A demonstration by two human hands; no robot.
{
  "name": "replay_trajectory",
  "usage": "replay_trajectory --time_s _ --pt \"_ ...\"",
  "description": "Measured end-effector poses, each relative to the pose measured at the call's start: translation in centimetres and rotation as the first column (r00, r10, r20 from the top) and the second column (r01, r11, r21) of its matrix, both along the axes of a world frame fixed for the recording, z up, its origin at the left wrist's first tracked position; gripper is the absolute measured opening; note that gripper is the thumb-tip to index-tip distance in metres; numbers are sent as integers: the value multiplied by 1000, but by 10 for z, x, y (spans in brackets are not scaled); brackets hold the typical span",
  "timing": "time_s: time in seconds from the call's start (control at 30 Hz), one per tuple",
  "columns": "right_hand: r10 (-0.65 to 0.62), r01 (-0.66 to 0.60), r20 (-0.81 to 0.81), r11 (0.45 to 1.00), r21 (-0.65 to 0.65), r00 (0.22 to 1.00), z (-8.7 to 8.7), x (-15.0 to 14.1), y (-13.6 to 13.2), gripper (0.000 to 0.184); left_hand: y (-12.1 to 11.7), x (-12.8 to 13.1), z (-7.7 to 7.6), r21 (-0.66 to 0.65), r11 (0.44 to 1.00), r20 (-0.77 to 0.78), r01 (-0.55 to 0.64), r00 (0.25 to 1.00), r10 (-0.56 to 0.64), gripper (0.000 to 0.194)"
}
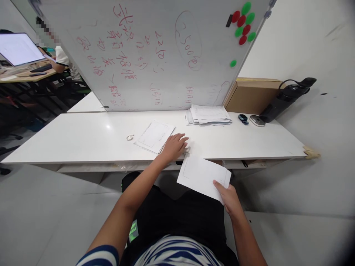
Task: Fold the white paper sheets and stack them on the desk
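Note:
My right hand point(229, 195) grips the near right corner of a white paper point(203, 176), thumb on top. The paper is tilted over my lap, its far edge by the desk's front edge. My left hand point(174, 146) is over the desk with its fingers stretched to the right. Under its fingertips a small pale thing point(186, 150) shows, too covered to name. Left of that hand lies a small stack of papers point(155, 136), its top sheet printed with a frame. A small white looped object point(129, 137) rests farther left.
A whiteboard point(166, 55) with red writing and magnets stands along the desk point(83, 144). Behind the papers are a taller paper pile point(209, 115), a cardboard box point(252, 96), a black bottle point(285, 98), a mouse point(257, 120) and a small dark object point(243, 118). A person point(66, 62) sits at far left.

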State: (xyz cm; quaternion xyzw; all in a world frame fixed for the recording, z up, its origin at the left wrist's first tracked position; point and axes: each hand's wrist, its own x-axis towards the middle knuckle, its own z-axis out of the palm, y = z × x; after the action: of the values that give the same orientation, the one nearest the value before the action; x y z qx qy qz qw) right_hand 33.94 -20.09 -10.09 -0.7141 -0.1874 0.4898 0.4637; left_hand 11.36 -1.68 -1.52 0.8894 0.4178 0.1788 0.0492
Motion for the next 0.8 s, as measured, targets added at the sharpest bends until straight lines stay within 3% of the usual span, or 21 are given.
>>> replay_trajectory --time_s 0.13,0.27,0.6,0.8 --pt "36 -35 61 999 -19 997 3 3 5 46 22 26 9 -161 986 -81 -32 997 19 55" --pt "61 -58 68 997 -46 996 6 5 6 47 34 42 4 -204 979 -176 4 983 -41 68" --pt "76 -72 119 997 -41 990 10 4 8 49 39 42 -8 -326 945 -120 13 991 -55 81" --pt "70 -62 155 996 -57 985 7 4 6 48 40 44 -14 -346 938 -127 15 990 -63 78"
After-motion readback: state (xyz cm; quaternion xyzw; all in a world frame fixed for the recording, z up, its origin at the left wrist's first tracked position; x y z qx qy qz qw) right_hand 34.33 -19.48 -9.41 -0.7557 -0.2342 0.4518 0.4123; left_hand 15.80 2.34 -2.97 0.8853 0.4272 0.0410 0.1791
